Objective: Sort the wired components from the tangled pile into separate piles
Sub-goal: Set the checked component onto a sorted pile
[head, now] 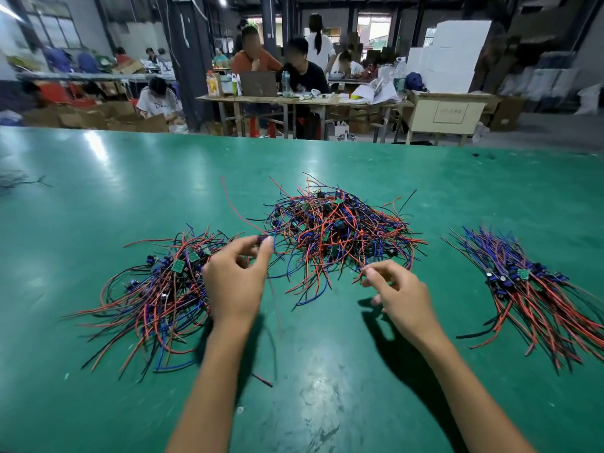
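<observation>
A tangled pile [340, 227] of small circuit boards with red, blue and black wires lies in the middle of the green table [130, 178]. A sorted pile [160, 292] lies to its left and another sorted pile [536, 289] to its right. My left hand [235, 279] pinches a small dark component [263, 240] between thumb and fingers at the tangled pile's left edge; a thin red wire hangs down from it. My right hand [398, 289] pinches wire ends [364, 273] at the tangled pile's near edge.
A loose red wire [235, 207] curves left of the tangled pile. A short wire scrap [263, 380] lies near my left forearm. Thin dark wires [19, 181] lie at the far left. Beyond the table's far edge, people sit at desks among boxes.
</observation>
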The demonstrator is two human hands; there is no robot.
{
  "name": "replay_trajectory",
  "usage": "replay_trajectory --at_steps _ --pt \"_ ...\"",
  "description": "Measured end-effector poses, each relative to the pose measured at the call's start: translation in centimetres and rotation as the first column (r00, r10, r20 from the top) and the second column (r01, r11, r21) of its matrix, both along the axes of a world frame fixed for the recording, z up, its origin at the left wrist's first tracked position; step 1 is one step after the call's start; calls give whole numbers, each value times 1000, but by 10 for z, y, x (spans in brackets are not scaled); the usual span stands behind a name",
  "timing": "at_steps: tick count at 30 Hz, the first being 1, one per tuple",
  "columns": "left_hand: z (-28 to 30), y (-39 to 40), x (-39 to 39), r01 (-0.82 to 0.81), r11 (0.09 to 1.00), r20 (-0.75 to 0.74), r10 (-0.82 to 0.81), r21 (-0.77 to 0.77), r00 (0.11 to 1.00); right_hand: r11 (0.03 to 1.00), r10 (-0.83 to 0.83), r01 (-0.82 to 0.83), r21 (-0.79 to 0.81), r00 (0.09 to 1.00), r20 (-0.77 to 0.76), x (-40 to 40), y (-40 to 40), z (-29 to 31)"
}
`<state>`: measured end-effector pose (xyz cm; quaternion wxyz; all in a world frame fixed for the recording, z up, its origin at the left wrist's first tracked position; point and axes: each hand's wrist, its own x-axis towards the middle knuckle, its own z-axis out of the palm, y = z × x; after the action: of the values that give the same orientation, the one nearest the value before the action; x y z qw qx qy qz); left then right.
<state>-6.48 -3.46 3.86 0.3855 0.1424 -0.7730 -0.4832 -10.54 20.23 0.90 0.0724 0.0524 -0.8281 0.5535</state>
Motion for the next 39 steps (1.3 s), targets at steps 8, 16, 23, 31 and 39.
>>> replay_trajectory --at_steps 8,16,23,31,39 --pt "9 -60 -7 -312 897 383 419 -313 823 831 214 -108 545 968 -134 8 -33 -18" --pt "-30 64 -44 341 691 554 104 -637 826 943 130 -90 321 986 -103 -1 -24 -24" --pt "-36 64 -36 245 961 519 -145 -129 842 950 65 -31 310 993 -101 -9 -20 -27" --pt "-26 75 -25 543 763 272 -638 351 720 994 107 -107 -29 994 11 -7 -20 -15" --pt "-41 74 -25 311 907 429 -170 -284 887 932 1 36 -360 995 102 -7 -9 -16"
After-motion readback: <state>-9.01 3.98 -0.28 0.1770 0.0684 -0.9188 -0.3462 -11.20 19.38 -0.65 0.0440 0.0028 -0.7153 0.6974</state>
